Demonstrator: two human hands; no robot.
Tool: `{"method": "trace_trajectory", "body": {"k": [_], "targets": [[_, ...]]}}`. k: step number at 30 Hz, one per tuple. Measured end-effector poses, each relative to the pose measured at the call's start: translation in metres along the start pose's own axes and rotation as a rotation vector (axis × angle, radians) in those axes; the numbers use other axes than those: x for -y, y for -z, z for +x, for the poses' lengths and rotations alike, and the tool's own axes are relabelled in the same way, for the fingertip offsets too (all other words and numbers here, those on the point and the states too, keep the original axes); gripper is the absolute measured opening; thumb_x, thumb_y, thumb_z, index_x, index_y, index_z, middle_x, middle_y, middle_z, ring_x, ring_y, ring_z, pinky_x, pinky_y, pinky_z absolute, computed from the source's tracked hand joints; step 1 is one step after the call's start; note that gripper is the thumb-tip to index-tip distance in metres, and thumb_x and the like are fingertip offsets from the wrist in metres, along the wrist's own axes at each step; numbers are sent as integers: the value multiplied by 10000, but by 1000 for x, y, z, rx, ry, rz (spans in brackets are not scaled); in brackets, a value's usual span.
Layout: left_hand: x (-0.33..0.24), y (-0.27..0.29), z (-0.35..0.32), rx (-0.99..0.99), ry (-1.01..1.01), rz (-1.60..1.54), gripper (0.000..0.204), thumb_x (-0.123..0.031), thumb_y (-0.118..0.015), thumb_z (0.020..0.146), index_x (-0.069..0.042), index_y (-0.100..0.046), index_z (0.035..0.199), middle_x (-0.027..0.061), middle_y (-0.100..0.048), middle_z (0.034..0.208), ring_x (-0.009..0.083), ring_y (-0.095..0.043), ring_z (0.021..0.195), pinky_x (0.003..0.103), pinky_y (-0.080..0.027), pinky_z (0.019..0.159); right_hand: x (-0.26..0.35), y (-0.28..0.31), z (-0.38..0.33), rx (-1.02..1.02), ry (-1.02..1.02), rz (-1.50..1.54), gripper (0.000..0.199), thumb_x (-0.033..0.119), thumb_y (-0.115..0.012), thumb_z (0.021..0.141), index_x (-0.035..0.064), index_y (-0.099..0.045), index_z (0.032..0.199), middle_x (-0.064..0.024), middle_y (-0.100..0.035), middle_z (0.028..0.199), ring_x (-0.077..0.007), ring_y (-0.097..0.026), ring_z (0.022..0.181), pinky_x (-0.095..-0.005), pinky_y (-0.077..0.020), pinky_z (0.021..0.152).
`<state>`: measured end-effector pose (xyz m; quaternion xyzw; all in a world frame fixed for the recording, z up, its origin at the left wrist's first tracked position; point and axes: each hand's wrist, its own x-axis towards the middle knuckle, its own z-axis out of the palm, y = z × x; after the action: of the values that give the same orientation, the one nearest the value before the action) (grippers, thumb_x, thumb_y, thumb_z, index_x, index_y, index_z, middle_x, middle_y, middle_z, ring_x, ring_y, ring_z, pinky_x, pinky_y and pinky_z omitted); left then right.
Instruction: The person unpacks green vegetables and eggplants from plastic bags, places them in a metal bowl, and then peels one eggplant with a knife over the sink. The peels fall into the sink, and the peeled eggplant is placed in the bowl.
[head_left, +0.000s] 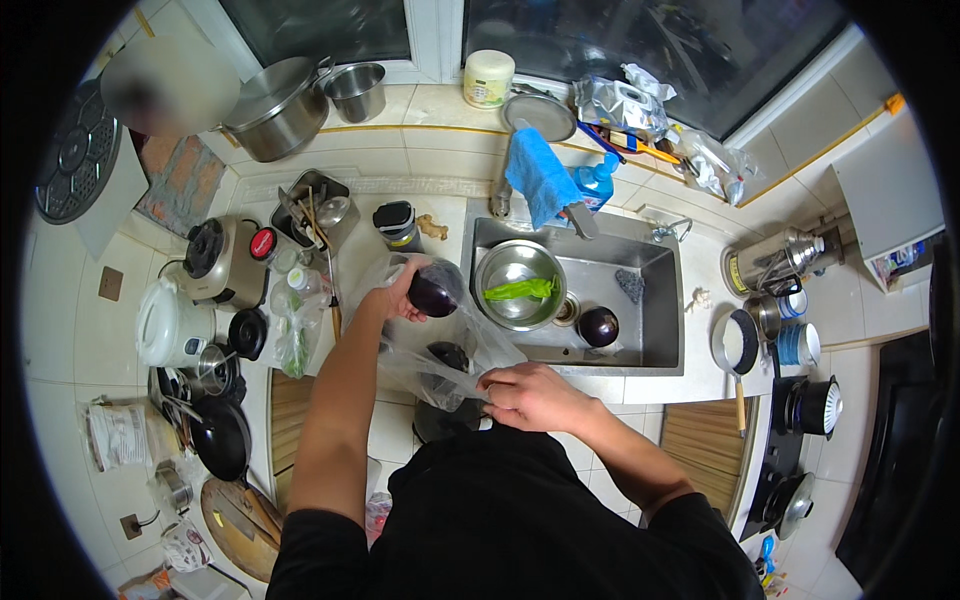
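Note:
My left hand is closed around a round dark purple eggplant, held up over the counter just left of the sink. Clear plastic bag film hangs around and below that hand. At the bag's edge, in front of my body, the fingers of my right hand pinch the plastic. A second dark round shape shows through the bag; I cannot make out whether it lies inside. In the steel sink sit another round eggplant and a steel bowl with green peppers in it.
A blue cloth drapes over the faucet, beside a blue bottle. Left of the sink stand a black-lidded container, a piece of ginger and a utensil holder. A small white pan rests to the right.

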<state>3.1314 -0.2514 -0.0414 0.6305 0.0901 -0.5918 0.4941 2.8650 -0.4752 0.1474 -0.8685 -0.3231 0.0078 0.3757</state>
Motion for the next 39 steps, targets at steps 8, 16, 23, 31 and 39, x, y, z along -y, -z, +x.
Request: {"method": "trace_trajectory", "body": {"k": [8, 16, 23, 31, 39], "targets": [[-9, -29, -34, -295, -167, 687, 787, -729, -604, 745, -75, -668, 1177, 151, -719, 915, 305, -714, 829, 411, -558, 716, 5, 26, 0, 29, -128, -157, 194, 194, -708, 866, 33, -605, 837, -116, -663, 938, -344, -659, 798, -446, -529, 697], [68, -41, -22, -568, -667, 837, 787, -381, -806, 739, -114, -487, 1407, 186, -572, 1381, 382, -553, 1254, 457, -437, 1076, 7, 20, -9, 273, -187, -302, 200, 224, -726, 842, 66, -611, 799, -97, -645, 807, -314, -663, 777, -438, -508, 703], [115, -93, -91, -511, -391, 1273, 944, -483, -806, 727, -55, -403, 1465, 242, -518, 1409, 426, -519, 1278, 481, -422, 1086, 16, 29, -2, 285, -18, -235, 193, 224, -751, 802, 80, -623, 799, -62, -587, 767, -268, -640, 812, -405, -490, 759], [169, -95, -34, -443, -695, 388, 633, -441, -869, 711, -56, -671, 1172, 146, -723, 1082, 308, -678, 1033, 404, -526, 916, 10, 12, 13, 284, 57, -192, 194, 211, -752, 802, 72, -621, 838, -83, -588, 814, -293, -641, 803, -430, -503, 736], [155, -88, -73, -586, -635, 566, 583, -412, -828, 755, -27, -651, 1156, 195, -703, 1126, 399, -659, 1063, 464, -512, 928, 5, 26, 14, 290, -138, -372, 296, 228, -794, 761, 50, -659, 956, -102, -648, 863, -315, -674, 823, -429, -522, 719]]}}
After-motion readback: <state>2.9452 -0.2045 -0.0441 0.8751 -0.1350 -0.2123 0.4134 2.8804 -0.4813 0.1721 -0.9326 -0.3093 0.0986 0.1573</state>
